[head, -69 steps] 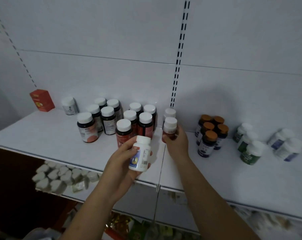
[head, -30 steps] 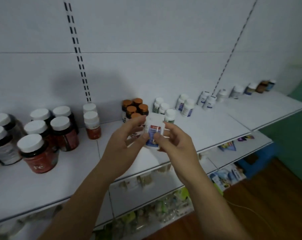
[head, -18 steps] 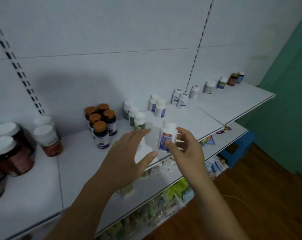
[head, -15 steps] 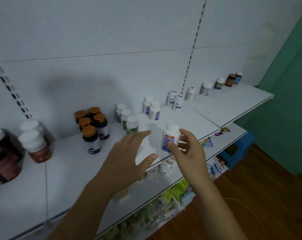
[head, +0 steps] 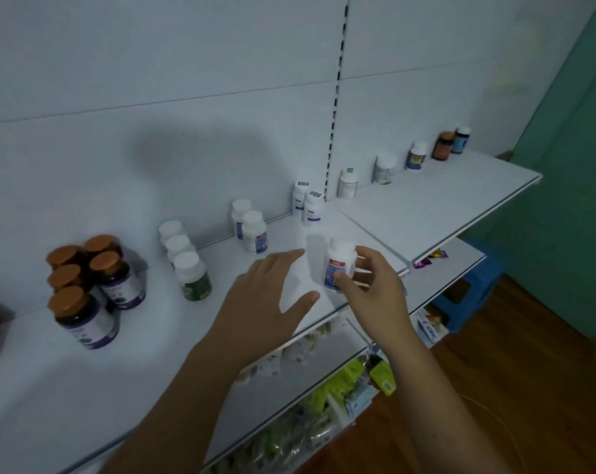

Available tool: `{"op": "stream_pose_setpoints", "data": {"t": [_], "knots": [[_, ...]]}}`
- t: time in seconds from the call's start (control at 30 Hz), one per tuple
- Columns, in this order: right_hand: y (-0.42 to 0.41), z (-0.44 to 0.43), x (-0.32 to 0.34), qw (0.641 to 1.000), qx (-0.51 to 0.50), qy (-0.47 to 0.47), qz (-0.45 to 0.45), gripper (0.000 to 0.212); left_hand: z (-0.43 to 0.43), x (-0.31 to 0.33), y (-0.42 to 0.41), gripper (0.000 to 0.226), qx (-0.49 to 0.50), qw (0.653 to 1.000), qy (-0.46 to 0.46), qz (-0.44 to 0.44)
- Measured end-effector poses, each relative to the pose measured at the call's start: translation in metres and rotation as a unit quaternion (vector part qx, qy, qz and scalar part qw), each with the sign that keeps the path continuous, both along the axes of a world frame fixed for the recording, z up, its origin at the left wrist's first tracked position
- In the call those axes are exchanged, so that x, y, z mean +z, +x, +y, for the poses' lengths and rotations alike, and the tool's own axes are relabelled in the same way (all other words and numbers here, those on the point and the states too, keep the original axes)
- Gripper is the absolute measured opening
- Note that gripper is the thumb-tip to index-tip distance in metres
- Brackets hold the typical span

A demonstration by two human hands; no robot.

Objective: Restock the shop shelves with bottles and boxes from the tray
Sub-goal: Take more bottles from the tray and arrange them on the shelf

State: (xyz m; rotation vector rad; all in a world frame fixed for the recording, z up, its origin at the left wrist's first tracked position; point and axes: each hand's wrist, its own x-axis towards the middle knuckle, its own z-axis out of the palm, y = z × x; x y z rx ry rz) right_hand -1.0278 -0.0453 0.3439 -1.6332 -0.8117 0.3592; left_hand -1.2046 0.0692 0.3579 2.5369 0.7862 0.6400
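Right hand [head: 371, 289]: pinches the white bottle [head: 339, 265] upright between thumb and fingers, over the shelf [head: 84, 388] near its front edge.
Left hand [head: 265, 302]: fingers straight, holding nothing, hovering just beside the bottle.
Neighbours: blue-labelled bottles [head: 252, 230] stand further back.
Risk: set down this near the edge, it could topple off; a light pinch could let it slip.

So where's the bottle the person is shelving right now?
The white bottle is right of centre in the head view, held in the right hand at the front edge of the white shelf, beside the open left hand.
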Motion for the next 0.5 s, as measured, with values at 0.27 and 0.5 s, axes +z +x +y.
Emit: {"op": "stream_pose_setpoints", "data": {"t": [0.27, 0.5], "knots": [[0.013, 0.071, -0.018, 0.993, 0.091, -0.063, -0.029, 0.046, 0.038, -0.016, 0.016, 0.075, 0.047, 0.997, -0.052, -0.013], [0.016, 0.129, -0.027, 0.969, 0.221, -0.091, -0.059, 0.046, 0.048, -0.034, 0.014, 0.074, 0.107, 0.985, -0.132, -0.021]]}}
